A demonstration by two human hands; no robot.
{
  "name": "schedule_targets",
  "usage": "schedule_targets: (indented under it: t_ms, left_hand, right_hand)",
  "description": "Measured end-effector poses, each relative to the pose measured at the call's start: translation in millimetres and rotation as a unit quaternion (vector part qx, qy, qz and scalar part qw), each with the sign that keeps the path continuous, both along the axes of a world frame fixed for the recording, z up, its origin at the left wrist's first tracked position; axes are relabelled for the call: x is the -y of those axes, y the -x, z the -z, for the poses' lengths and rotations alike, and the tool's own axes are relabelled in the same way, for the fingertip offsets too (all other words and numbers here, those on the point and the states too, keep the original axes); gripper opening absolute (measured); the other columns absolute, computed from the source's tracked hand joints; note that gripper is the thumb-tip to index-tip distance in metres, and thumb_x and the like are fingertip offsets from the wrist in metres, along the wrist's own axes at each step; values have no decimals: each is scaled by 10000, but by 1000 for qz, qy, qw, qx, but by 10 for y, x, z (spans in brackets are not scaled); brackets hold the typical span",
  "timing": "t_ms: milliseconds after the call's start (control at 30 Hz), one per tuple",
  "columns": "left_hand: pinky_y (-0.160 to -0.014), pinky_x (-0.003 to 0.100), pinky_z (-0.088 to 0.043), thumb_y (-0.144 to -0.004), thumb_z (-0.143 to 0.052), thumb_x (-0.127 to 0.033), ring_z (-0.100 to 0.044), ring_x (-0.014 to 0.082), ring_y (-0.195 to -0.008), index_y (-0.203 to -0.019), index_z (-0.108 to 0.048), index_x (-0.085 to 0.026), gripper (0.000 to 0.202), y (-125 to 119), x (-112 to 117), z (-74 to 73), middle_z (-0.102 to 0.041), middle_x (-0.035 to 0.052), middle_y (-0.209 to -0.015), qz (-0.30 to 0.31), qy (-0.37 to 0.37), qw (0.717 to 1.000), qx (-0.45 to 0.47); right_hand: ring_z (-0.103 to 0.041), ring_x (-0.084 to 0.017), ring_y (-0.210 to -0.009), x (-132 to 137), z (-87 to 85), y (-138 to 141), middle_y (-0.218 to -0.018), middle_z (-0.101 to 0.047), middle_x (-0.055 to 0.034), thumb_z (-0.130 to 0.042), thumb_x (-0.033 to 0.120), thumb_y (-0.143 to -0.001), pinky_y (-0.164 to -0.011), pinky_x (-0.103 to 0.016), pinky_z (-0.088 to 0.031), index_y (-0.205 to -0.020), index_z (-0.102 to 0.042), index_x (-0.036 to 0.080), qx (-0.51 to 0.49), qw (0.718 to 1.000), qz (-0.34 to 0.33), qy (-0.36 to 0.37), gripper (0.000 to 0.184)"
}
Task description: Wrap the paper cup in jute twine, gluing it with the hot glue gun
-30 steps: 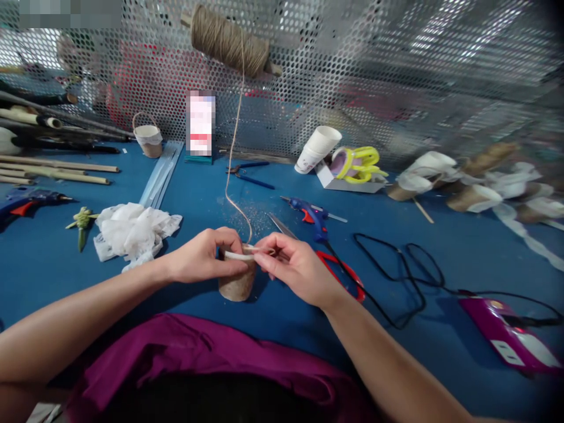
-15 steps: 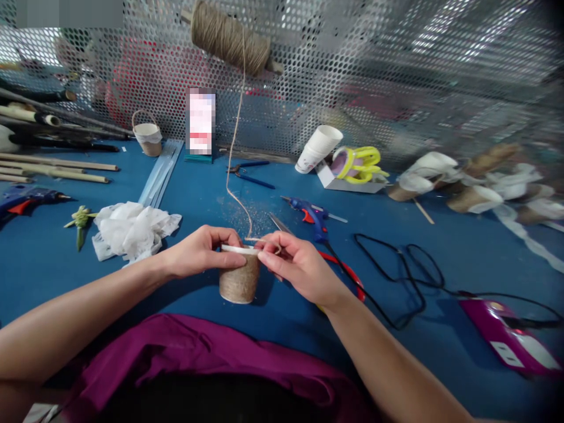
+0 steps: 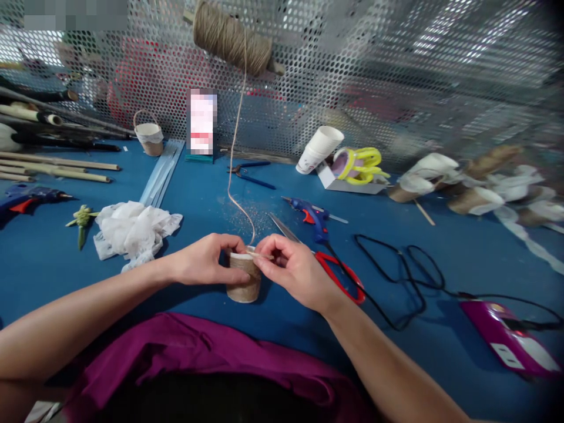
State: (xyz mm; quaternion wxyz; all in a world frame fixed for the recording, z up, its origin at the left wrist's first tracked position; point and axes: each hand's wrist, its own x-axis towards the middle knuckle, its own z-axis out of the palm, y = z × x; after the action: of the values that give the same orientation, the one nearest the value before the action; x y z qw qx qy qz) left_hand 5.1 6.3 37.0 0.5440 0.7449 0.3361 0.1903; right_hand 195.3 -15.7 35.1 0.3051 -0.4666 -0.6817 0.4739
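A small paper cup wrapped in jute twine (image 3: 244, 282) stands on the blue table (image 3: 189, 194) in front of me. My left hand (image 3: 205, 261) grips its rim and upper side from the left. My right hand (image 3: 293, 267) pinches the twine strand (image 3: 235, 158) against the cup's rim on the right. That strand runs up to a twine spool (image 3: 231, 38) mounted on the perforated metal screen (image 3: 396, 70).
Red-handled scissors (image 3: 337, 273) and a blue glue gun (image 3: 312, 214) lie just right of my hands, with a black cord (image 3: 396, 276) and a purple device (image 3: 506, 338) beyond. White lace (image 3: 132, 232) lies left. White cups (image 3: 319, 147), yellow tape rolls, and finished wrapped cups (image 3: 471, 176) sit at the back.
Both hands and the cup shifted slightly right. My right hand drew in closer to the rim, pressing the twine against it.
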Motion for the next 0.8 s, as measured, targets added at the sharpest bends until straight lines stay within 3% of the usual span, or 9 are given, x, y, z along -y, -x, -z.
schedule_targets:
  t_ms: [233, 800]
  left_hand:
    - [-642, 238, -398, -750, -521, -256, -490, 124, -682, -787, -566, -108, 159, -18, 23, -28, -555, 17, -726, -23, 10, 1000, -11]
    - [-602, 219, -365, -701, -504, -252, -444, 107, -634, -687, -504, -133, 120, -51, 60, -25, -500, -14, -660, -56, 17, 998, -9]
  right_hand:
    - [-451, -119, -616, 23, -55, 29, -672, -499, 13, -540, 200, -749, -570, -266, -394, -668, -452, 204, 29, 999, -3, -20, 120]
    - [-426, -92, -569, 45, -101, 89, -662, -494, 30, -531, 150, -731, -522, -226, -374, -672, -451, 195, 71, 996, -5, -45, 109]
